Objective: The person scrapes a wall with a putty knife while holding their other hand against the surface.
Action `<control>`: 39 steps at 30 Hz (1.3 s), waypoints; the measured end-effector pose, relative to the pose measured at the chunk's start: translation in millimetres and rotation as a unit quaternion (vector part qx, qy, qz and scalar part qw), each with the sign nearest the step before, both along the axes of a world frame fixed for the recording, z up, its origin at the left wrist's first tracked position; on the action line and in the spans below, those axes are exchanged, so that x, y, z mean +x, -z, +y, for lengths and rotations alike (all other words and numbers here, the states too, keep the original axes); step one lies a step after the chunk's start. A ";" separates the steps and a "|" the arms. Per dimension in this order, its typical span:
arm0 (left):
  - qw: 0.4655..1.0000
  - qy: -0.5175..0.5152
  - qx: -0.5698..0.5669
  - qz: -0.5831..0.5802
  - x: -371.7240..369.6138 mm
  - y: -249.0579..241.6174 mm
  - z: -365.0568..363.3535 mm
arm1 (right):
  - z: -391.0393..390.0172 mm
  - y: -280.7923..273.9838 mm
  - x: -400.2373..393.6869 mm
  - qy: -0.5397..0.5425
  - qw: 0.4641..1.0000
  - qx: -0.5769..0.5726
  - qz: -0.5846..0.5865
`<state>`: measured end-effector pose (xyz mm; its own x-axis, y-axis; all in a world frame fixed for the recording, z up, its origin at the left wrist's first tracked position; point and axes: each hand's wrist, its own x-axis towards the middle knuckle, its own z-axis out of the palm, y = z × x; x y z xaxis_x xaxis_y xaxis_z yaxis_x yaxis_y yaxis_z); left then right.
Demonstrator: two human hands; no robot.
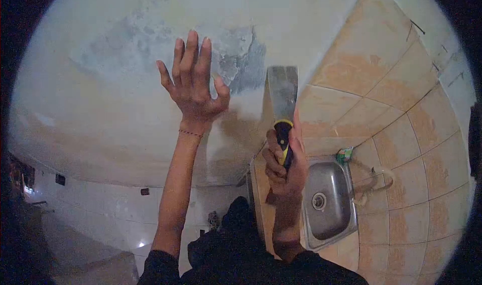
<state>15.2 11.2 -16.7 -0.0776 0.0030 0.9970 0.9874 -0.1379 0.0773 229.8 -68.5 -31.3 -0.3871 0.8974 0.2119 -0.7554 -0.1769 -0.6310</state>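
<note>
My right hand [286,159] is wrapped round the black and yellow handle of a putty knife [282,92]. Its broad metal blade points up, close to the wall and right of a rough grey patch [246,64] where the paint has come away. My left hand [196,82] is raised against the painted wall [125,109] with its fingers spread and nothing in it. Whether the palm touches the surface is hidden. A braided band circles the left wrist.
A steel sink [329,204] is set in the counter below my right hand. Behind it a green packet [344,155] stands near a tap [386,179]. Orange and cream tiles [396,144] cover the wall on the right. The pale floor [110,209] lies at lower left.
</note>
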 end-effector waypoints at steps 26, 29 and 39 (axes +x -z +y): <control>1.000 -0.015 -0.009 -0.007 -0.8 3.3 -0.3 | -17.1 -3.4 -10.0 0.075 0.995 -0.032 -0.053; 1.000 -0.019 -0.007 -0.004 -1.2 2.4 -0.3 | -9.0 -4.1 -10.5 0.060 0.997 -0.036 -0.034; 1.000 -0.019 -0.013 -0.009 0.7 2.2 -1.9 | -6.6 -17.9 -6.9 0.054 0.997 -0.056 0.000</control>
